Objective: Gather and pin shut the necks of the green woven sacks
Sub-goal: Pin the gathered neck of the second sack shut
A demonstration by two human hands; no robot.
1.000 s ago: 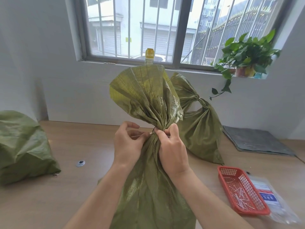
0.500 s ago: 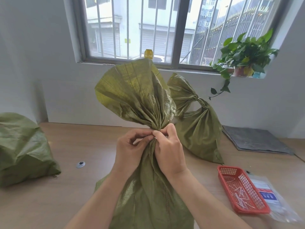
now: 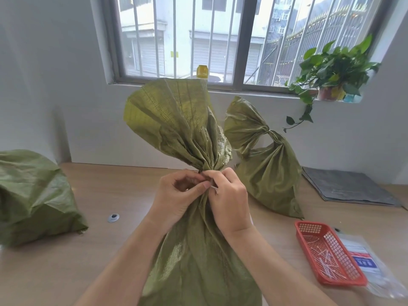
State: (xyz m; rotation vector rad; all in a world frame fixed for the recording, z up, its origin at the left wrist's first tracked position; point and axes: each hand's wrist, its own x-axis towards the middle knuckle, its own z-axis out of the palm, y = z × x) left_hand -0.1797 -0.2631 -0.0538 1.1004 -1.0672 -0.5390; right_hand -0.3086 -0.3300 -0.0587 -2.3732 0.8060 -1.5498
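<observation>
Left hand (image 3: 176, 196) and right hand (image 3: 230, 203) pinch the sack (image 3: 189, 250) at its gathered neck (image 3: 209, 167): soft, likely slippery weave, best held there.

two bare forearms enter from the bottom edge, the left from lower left and the right from lower right, and converge at the centre of the frame. left hand (image 3: 176, 196): palm turned toward the right of the frame, fingers curled, thumb stretched across onto the gathered sack neck (image 3: 207, 171), which it grips. right hand (image 3: 230, 202): back toward the camera, fingers curled against the same neck from the right of the frame, thumb and forefinger pinching a thin white pin (image 3: 213, 188). the fingertips of the two hands lie just beside each other.
</observation>
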